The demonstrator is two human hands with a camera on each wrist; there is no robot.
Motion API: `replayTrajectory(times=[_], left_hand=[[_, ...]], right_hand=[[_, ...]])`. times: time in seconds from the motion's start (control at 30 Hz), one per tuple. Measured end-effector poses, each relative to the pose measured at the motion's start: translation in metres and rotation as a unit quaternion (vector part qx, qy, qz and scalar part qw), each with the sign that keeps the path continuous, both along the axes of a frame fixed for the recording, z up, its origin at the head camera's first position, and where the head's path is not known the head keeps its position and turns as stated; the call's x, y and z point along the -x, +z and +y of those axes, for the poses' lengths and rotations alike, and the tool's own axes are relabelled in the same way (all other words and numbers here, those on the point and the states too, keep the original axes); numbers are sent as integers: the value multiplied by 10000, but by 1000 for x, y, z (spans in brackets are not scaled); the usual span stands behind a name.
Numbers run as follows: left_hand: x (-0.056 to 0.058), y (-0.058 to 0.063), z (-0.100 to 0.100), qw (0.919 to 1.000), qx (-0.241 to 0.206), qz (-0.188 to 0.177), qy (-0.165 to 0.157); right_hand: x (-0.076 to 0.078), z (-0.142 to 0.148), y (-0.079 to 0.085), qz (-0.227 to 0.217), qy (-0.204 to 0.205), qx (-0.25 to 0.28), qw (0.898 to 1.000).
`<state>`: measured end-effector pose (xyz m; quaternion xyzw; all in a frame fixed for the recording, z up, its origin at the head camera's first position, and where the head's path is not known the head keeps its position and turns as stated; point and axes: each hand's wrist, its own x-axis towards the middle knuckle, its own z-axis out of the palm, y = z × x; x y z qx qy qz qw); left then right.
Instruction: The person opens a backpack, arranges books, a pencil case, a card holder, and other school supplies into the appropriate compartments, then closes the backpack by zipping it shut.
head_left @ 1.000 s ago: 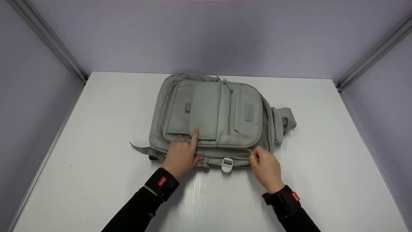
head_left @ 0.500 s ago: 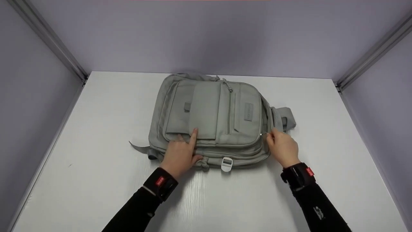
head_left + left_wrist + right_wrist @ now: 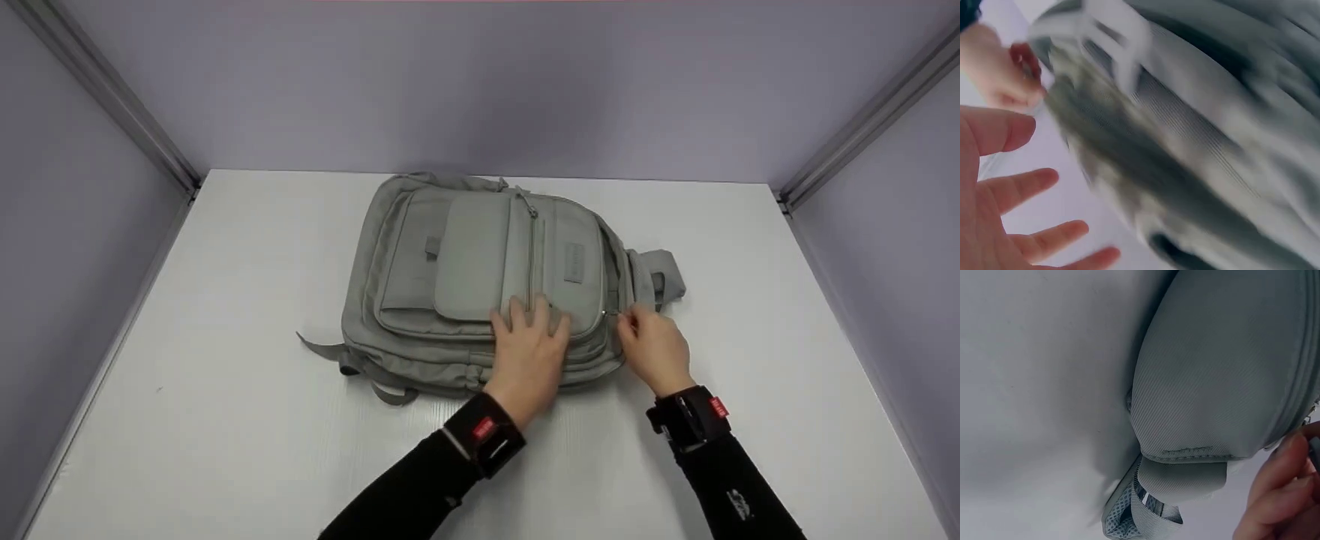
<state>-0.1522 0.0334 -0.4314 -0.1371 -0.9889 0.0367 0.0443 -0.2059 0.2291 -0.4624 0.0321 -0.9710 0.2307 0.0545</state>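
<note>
A grey-green backpack (image 3: 472, 255) lies flat with its front pockets up, its top end toward the right. At that end my right hand (image 3: 655, 349) has its fingers curled and pinches a zip pull (image 3: 613, 313) by the bag's corner. In the right wrist view the fingers (image 3: 1280, 478) sit beside the zip edge. My left hand (image 3: 529, 360) lies over the near side of the bag with fingers spread, tips on the front pocket. The left wrist view shows those fingers (image 3: 1044, 244) straight and apart, with the bag blurred behind.
The bag lies on a white table (image 3: 225, 420). Pale walls (image 3: 495, 90) rise behind and at both sides. A loose strap (image 3: 319, 346) trails off the bag's left end, and a shoulder strap part (image 3: 664, 274) sticks out at the right.
My right hand has moved right along the zip to the bag's corner, then held there. My left hand has lifted and shifted right along the near side. The white buckle is now out of sight.
</note>
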Motion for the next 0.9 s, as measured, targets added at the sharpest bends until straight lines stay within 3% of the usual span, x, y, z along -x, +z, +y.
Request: replayTrajectory(times=[0.07, 0.3, 0.43, 0.67, 0.9], left_hand=[[4, -6, 14, 9995, 327, -50, -1], [7, -27, 33, 9886, 1188, 913, 154], [8, -33, 34, 9819, 1670, 895, 48], [10, -30, 23, 9868, 1433, 609, -443], [7, -31, -15, 9785, 1234, 868, -1403]], right_hand=[[-2, -1, -1, 61, -10, 54, 10000], [-9, -2, -3, 202, -33, 140, 9997], [-10, 0, -4, 269, -12, 111, 9996], [-10, 1, 0, 254, 199, -83, 9994], [-9, 1, 3, 351, 342, -236, 9985]])
